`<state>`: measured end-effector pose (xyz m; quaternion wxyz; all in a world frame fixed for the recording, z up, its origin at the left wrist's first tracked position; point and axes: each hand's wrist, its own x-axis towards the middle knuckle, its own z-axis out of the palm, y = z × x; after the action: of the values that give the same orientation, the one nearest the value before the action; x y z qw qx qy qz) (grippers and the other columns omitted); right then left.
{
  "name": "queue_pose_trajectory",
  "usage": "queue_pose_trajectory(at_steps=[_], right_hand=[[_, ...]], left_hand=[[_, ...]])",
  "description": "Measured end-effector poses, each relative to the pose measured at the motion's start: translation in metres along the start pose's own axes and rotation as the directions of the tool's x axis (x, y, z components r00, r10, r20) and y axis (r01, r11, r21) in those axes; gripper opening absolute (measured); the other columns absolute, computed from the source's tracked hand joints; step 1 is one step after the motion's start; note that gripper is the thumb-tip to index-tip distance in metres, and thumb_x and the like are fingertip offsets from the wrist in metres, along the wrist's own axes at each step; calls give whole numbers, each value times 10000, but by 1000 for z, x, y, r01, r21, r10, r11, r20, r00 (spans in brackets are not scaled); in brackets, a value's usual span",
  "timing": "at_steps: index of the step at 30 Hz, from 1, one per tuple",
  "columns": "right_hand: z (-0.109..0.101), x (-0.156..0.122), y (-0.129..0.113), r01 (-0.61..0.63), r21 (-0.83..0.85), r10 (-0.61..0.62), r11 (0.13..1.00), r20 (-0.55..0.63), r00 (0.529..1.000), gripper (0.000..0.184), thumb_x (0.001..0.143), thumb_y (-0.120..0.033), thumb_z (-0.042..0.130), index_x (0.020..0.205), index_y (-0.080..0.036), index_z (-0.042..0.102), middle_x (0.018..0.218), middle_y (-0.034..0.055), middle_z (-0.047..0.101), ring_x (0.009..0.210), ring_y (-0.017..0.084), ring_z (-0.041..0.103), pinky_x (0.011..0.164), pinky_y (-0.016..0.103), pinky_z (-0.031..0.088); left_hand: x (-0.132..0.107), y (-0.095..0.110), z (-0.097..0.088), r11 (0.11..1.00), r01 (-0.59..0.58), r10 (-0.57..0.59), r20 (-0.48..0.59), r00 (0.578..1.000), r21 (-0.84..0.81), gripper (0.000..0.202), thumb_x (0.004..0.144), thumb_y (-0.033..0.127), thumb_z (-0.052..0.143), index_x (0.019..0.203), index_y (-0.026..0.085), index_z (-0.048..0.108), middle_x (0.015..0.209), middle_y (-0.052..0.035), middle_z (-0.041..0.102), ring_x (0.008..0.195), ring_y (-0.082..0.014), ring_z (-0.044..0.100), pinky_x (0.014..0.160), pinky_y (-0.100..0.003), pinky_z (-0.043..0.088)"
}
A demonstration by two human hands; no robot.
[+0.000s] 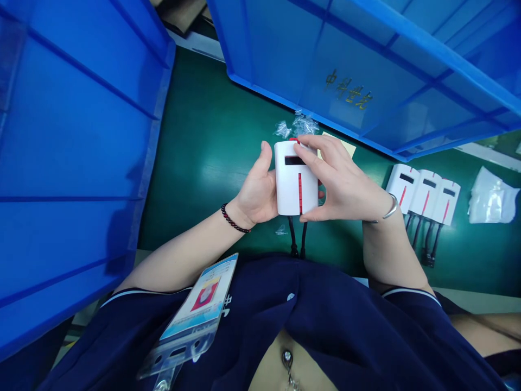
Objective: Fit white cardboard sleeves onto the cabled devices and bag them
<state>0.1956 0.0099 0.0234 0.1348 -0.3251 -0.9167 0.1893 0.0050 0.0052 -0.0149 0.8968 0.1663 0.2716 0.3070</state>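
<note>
A white box-shaped device (pixel 291 187) with a red stripe, a dark window and black cords hanging below is held upright over the green table (pixel 203 146). My left hand (pixel 257 190) grips its left side, thumb up along the edge. My right hand (pixel 340 179) wraps its right side, with the fingers reaching over the top near the dark window. Bits of clear plastic film (pixel 296 126) lie just beyond the device.
A large blue crate (pixel 73 163) stands at the left and another blue crate (pixel 366 70) at the back right. Three identical white devices (pixel 425 193) lie in a row at the right, beside a clear plastic bag (pixel 490 202). A badge (pixel 199 309) hangs at my chest.
</note>
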Motion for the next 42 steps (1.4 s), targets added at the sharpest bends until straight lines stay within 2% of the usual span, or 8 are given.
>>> queue_pose_trajectory(at_steps=[6, 11, 17, 23, 28, 34, 38, 42], right_hand=[[2, -2, 1, 16, 31, -15, 999, -9, 1000, 1096, 774, -768, 621, 1603, -233, 144, 1554, 192, 304, 1430, 451, 301, 1143, 703, 269], [3, -3, 2, -74, 174, 87, 982, -73, 994, 987, 789, -845, 504, 1553, -251, 307, 1535, 159, 382, 1421, 422, 349, 1144, 653, 317], [13, -5, -5, -378, 682, 618, 625, -137, 774, 529, 934, -719, 412, 1098, -262, 624, 943, 52, 672, 785, 206, 645, 662, 364, 563], [20, -12, -10, -275, 831, 701, 484, -179, 691, 429, 855, -671, 612, 897, -244, 618, 769, 4, 625, 605, 144, 554, 530, 292, 470], [15, -24, -4, -229, 817, 716, 529, -284, 638, 424, 870, -657, 571, 924, -238, 612, 900, 44, 672, 767, 192, 636, 656, 346, 517], [-11, -26, -12, -276, 775, 646, 568, -211, 734, 509, 790, -717, 645, 940, -230, 646, 882, 40, 667, 734, 175, 617, 606, 311, 489], [-19, -20, -20, -351, 768, 689, 536, -158, 708, 477, 764, -677, 719, 743, -214, 603, 696, 3, 602, 589, 128, 529, 522, 276, 424], [-18, -18, -21, -349, 742, 683, 573, -198, 703, 498, 801, -715, 655, 818, -219, 612, 758, 11, 607, 641, 130, 548, 550, 271, 426]], left_hand=[[-4, 0, 0, 998, -58, 58, 27, 998, -1, 404, 861, 404, 639, 1195, 177, 621, 1097, -79, 736, 1196, -345, 646, 971, -477, 560], [-12, 2, 3, 992, -5, 1, 40, 999, 123, 528, 707, 98, 677, 1224, 144, 580, 1108, -107, 727, 1094, -348, 689, 971, -553, 541], [-22, 2, 18, 978, -7, -13, 93, 996, 210, 403, 719, 146, 717, 1110, 145, 623, 1052, -117, 727, 1007, -333, 706, 851, -477, 578], [-34, -8, 27, 957, -49, 17, 112, 994, 287, 467, 808, 247, 744, 1240, 188, 578, 1053, -82, 706, 965, -259, 679, 805, -369, 552], [-49, -18, 32, 723, -258, 257, 98, 962, 641, 371, 896, 315, 663, 1234, 189, 576, 1081, -72, 687, 968, -227, 631, 831, -327, 498], [-55, -22, 42, 473, -262, 275, 142, 951, 841, 262, 933, 284, 560, 1169, 170, 562, 919, -61, 695, 767, -215, 614, 670, -319, 435], [-49, -31, 38, 555, -258, 225, 156, 962, 791, 246, 951, 340, 556, 1135, 178, 580, 959, -71, 704, 837, -223, 631, 741, -334, 472], [-44, -38, 26, 829, -254, 209, 146, 967, 499, 317, 905, 366, 671, 1170, 203, 612, 1130, -76, 709, 1034, -228, 654, 898, -341, 512]])
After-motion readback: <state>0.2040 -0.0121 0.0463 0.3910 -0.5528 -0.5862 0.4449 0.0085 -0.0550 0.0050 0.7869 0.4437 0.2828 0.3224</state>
